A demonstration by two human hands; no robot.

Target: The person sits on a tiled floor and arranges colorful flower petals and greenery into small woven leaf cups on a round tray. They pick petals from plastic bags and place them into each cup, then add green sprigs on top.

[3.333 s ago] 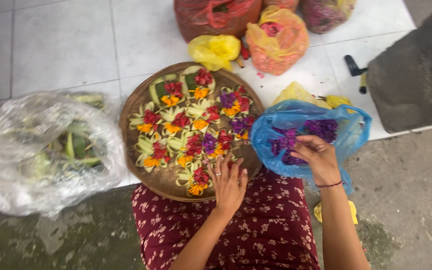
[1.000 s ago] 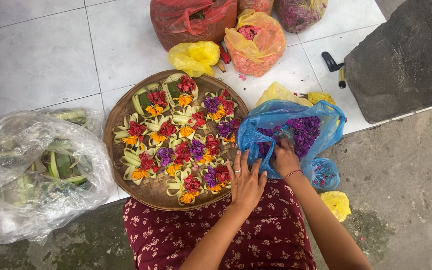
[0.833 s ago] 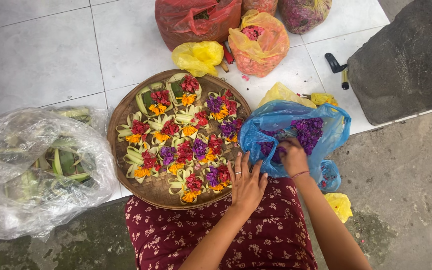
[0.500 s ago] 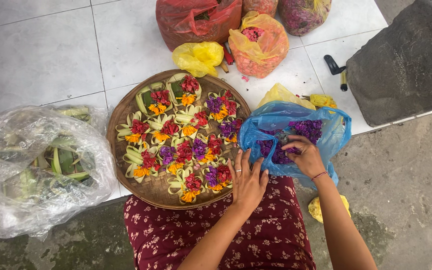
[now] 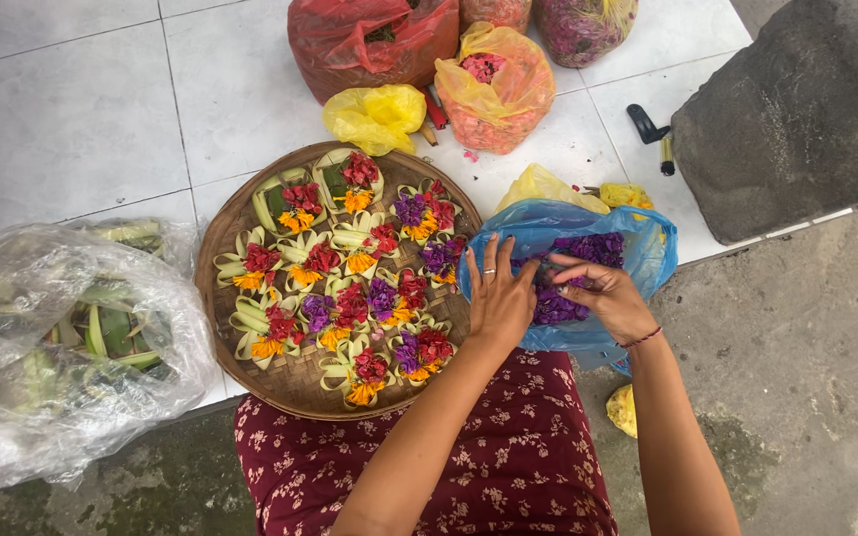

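A round woven tray (image 5: 250,199) rests on my lap and the tiled floor. It holds several small palm-leaf baskets (image 5: 335,268) filled with red, orange and purple flowers. To its right sits a blue plastic bag (image 5: 647,253) of purple flowers (image 5: 593,250). My left hand (image 5: 497,298) lies flat on the bag's near left edge, fingers spread, a ring on one finger. My right hand (image 5: 603,296) is inside the bag, its fingertips pinching purple petals.
A clear plastic bag of green palm leaves (image 5: 62,337) lies at the left. Red (image 5: 369,45), yellow (image 5: 377,114) and orange (image 5: 494,89) bags of flowers stand beyond the tray. A large grey stone (image 5: 796,109) and a black tool (image 5: 647,129) are at the right.
My left hand has moved from the tray's near edge up onto the blue bag's rim. My right hand stays in the bag, picking at the purple petals.
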